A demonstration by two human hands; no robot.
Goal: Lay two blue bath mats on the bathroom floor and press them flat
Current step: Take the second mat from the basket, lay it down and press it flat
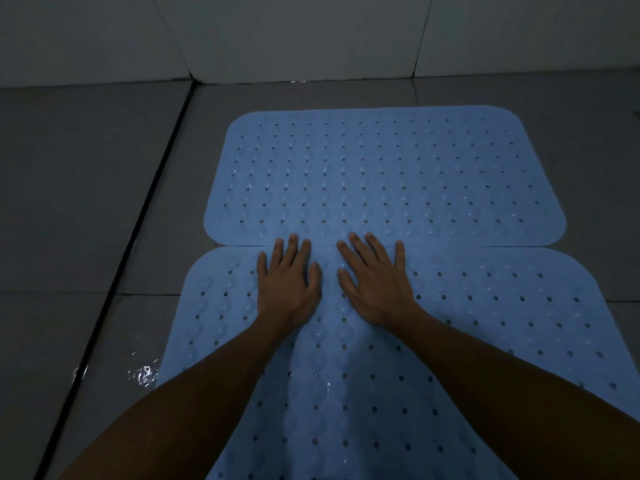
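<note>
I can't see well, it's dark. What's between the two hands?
In the head view, only bare near mat lies between the left hand and right hand.

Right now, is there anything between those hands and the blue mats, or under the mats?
Nothing visible. The left hand and right hand lie flat on the near mat, fingertips reaching the far mat. Both mats lie on bare floor tiles.

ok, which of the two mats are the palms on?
The near blue perforated rubber mat; the far blue mat gets only fingertips of the left hand and right hand.

Forearms bare, unsleeved; hands (332, 282) ungloved, ringless.
</note>
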